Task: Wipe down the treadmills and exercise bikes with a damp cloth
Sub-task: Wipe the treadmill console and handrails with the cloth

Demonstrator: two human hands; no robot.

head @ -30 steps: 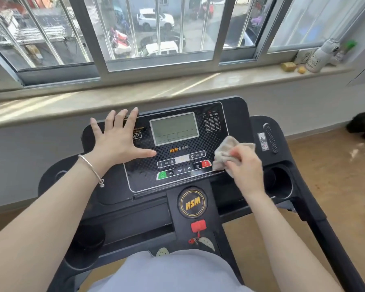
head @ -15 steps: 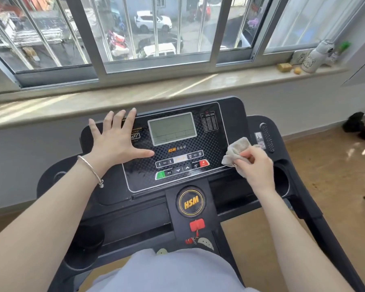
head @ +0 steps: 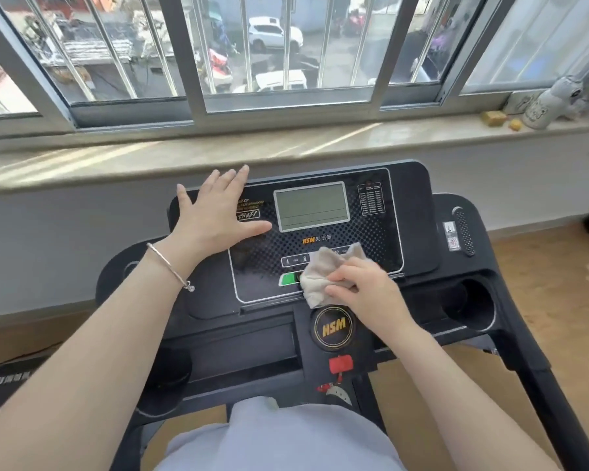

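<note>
The right hand (head: 364, 283) is bunching the beige cloth (head: 322, 275) in curled fingers and pressing it onto the button row of the treadmill console (head: 412, 212), just right of the green button (head: 288, 278). The left hand (head: 215, 212) is lying flat on the console's upper left, fingers straight and spread, holding nothing. The cup holder (head: 476, 300) on the right is sitting in shadow, too dark to tell what it holds. Half a second ago the cloth was working the panel's right edge; the left hand is staying put.
</note>
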